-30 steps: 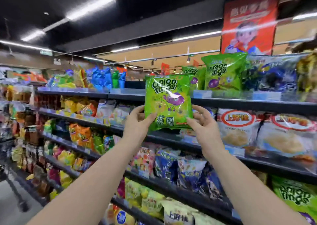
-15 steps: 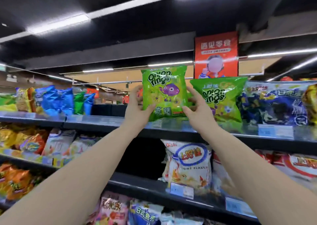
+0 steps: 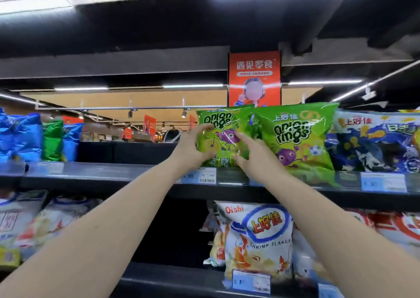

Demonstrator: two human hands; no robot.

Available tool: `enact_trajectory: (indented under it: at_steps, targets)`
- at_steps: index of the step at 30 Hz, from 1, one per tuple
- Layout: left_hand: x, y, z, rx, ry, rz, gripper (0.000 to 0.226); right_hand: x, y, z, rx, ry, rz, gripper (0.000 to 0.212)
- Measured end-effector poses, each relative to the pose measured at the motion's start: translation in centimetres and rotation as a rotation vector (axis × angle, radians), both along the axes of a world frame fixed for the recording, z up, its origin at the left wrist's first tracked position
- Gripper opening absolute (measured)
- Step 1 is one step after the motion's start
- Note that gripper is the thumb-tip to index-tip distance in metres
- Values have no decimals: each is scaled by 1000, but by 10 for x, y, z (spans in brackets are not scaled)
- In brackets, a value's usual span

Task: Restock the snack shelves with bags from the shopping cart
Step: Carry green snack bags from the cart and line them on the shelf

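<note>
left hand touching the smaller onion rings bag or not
Touching. Head view: the left hand curls its fingers over the smaller onion rings bag at its left edge.

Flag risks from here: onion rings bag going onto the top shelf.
1. The held onion rings bag crowds the neighbouring bag, which already hangs over the shelf edge. Pushing further may knock it off.
2. The held bag appears to stand near the front. If the left hand and right hand release now, it may tip forward.
</note>
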State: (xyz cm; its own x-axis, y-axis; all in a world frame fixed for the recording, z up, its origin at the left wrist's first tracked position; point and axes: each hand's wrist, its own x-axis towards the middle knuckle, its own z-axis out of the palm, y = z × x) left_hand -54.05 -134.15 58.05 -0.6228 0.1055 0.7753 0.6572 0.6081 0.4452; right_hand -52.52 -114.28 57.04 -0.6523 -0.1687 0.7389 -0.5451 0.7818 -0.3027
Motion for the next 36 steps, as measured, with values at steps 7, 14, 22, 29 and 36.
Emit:
enact_trajectory:
  at_steps: [7,14,22,29,36]
  targets:
    - [-13,-6,4,-49,-144,-81,69,5,-10,4,8,-87,-146,51]
    - [2,-10,-5,-211,-16,130,56,27,-31,-5,-28,77,-275,47]
    - [37,24,-49,-409,407,240,39,68,-19,-46,250,335,-487,36]
    - [72,113,-111,-611,362,93,36,129,57,-115,371,150,-765,42]
    - [139,235,-153,-569,339,-202,41,228,150,-153,381,47,-1018,26]
